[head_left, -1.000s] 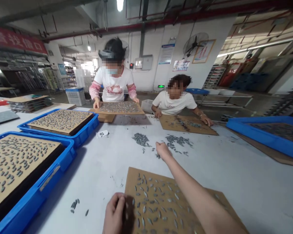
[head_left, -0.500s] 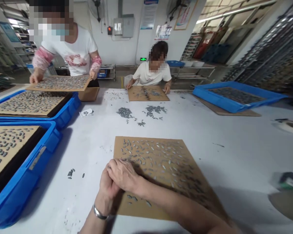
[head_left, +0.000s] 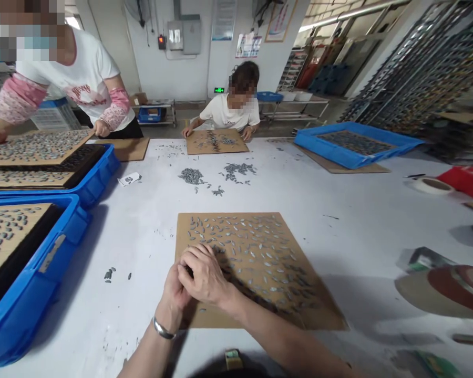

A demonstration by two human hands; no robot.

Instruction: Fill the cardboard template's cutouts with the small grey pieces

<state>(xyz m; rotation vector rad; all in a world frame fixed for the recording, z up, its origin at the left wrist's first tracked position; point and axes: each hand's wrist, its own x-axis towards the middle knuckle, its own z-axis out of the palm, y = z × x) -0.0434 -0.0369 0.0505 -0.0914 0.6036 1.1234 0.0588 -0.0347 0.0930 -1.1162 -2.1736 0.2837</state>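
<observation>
Open room over the table (head_left: 350, 249) right of the board (head_left: 326, 318), with tray (head_left: 39, 299) leftward and piles (head_left: 191, 176) beyond as obstacles

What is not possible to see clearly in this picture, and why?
In the head view:
What the left hand holds, if anything: hidden by the right hand.
Part of the cardboard sheet: covered by the right arm.
Rest of the nearer blue tray: cut off by the left edge.
Marks on the white paper tag: too small.

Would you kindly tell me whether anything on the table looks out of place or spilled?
A few dark pieces lie on the tabletop left of the cardboard sheet, apart from the larger piles, so they look like strays.
</observation>
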